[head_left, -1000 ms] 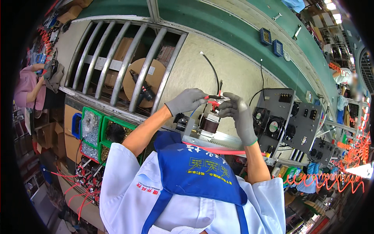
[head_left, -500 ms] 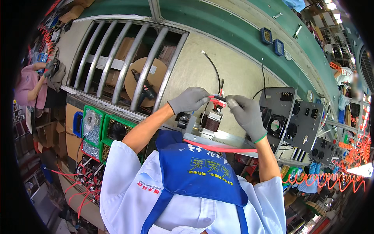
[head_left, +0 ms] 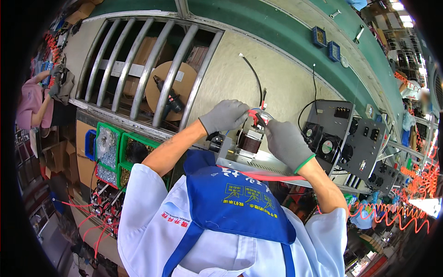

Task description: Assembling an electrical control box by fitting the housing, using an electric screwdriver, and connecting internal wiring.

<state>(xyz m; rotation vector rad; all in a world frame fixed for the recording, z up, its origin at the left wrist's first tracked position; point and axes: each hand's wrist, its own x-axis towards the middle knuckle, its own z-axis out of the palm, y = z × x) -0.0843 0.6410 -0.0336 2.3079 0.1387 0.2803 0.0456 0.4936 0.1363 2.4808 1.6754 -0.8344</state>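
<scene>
My left hand (head_left: 225, 116), in a grey glove, pinches the end of a red cable (head_left: 252, 112) above a transformer (head_left: 250, 143) with a dark winding. My right hand (head_left: 289, 144), gloved the same way, is closed on a short black cable (head_left: 260, 119) that slants up to the red one. Its fingertips are partly hidden behind the glove. The transformer sits in an open sheet-metal chassis (head_left: 267, 168) close to my apron. From behind the transformer a longer black cable (head_left: 253, 70) curves away across the bench.
To the right stand grey metal panels (head_left: 330, 121) with fans. A barred roller section (head_left: 152, 69) lies left, with green bins (head_left: 107, 152) of small hardware nearer me. Small blue trays (head_left: 318, 37) and a wrench (head_left: 358, 34) are at the far right. A person (head_left: 34, 101) works far left.
My right hand has moved nearer and turned, and the black cable has tipped from almost level to a steep slant. My left hand keeps its pinch by the red cable.
</scene>
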